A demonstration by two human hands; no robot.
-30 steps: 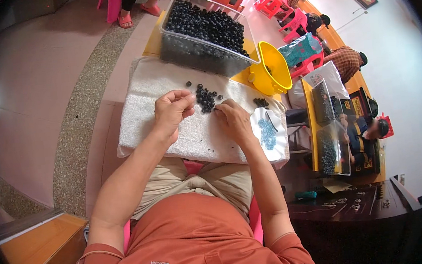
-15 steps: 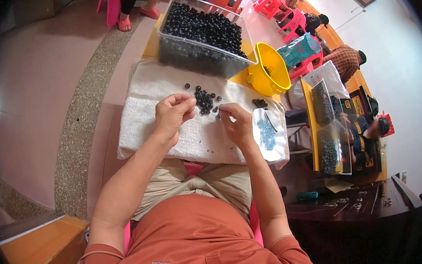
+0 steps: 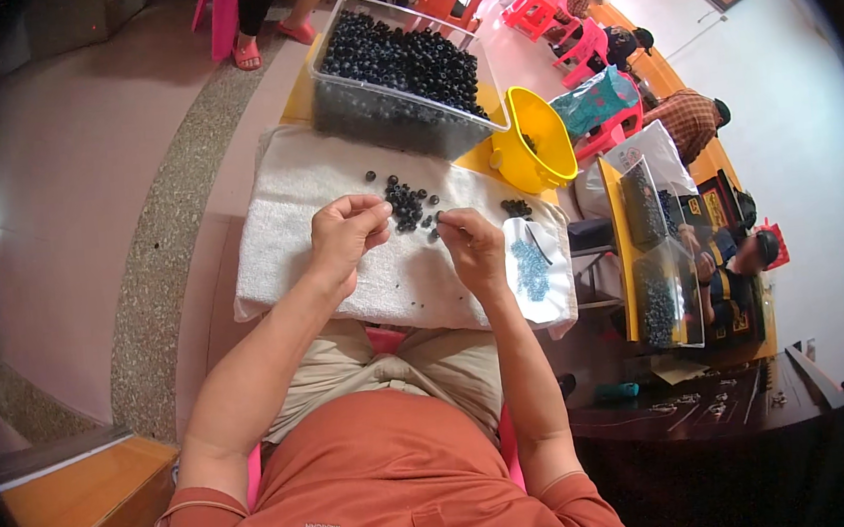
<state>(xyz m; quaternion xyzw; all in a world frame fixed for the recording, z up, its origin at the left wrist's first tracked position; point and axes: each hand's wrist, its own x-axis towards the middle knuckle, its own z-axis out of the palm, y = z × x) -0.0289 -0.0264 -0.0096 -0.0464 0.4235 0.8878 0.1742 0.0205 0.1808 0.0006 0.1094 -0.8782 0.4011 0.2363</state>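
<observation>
A loose pile of round black beads (image 3: 403,208) lies on a white towel (image 3: 287,215) in front of me. At the pile's left edge, my left hand (image 3: 348,240) is raised with thumb and index finger pinched together; whatever is between them is too small to make out. My right hand (image 3: 474,249) pinches at the pile's right side. Something dark shows by its fingertips, but I cannot tell whether it is gripped or lies behind them. Right of that hand are a smaller cluster of dark beads (image 3: 516,208) and a white tray (image 3: 556,299) holding small blue beads (image 3: 533,266).
A clear plastic bin (image 3: 407,97) full of black beads stands beyond the towel. Beside it is a yellow basket (image 3: 554,146). Farther right, more clear bins (image 3: 667,292) stand near a seated person (image 3: 729,277). Pink chairs and other people line the wall.
My right fingers have shifted slightly at the edge of the pile, and a dark spot now shows by their tips. My left hand keeps its pinch in nearly the same place.
</observation>
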